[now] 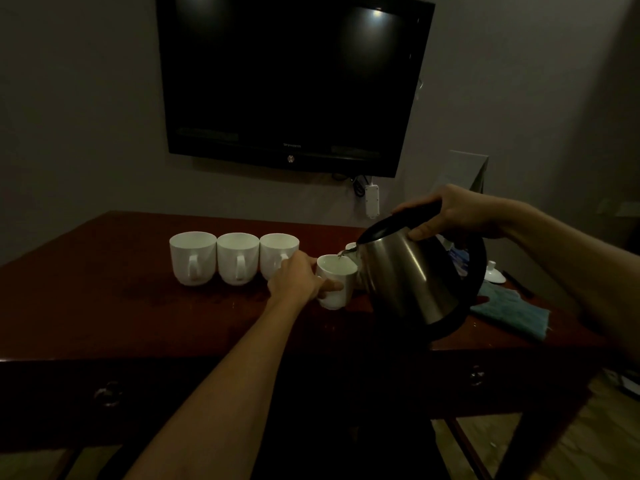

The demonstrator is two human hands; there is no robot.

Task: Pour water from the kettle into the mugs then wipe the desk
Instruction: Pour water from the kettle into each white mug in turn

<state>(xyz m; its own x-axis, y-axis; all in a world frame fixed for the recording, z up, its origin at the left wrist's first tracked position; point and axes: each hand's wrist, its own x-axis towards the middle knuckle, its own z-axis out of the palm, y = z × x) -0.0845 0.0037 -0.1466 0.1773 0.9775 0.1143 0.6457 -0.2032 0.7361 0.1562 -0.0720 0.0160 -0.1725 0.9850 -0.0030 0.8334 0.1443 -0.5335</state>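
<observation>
While the right hand (460,216) grips the tilted steel kettle (412,278) by its black handle, the left hand (294,278) clasps the white ceramic mug (336,285) under its spout, the television's (294,81) logo too dim to read.

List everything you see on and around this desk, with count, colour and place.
mugs in a row: three, white, back left of desk, touching side by side
held mug: one, white, desk centre, under the kettle spout
kettle: one, steel with black handle, tilted over the held mug
cloth: one, teal, right of desk
desk: one, dark red-brown wood
television: one, black, on the wall
power strip: one, white, hanging below the television
left hand: gripping the held mug
right hand: gripping the kettle handle
</observation>
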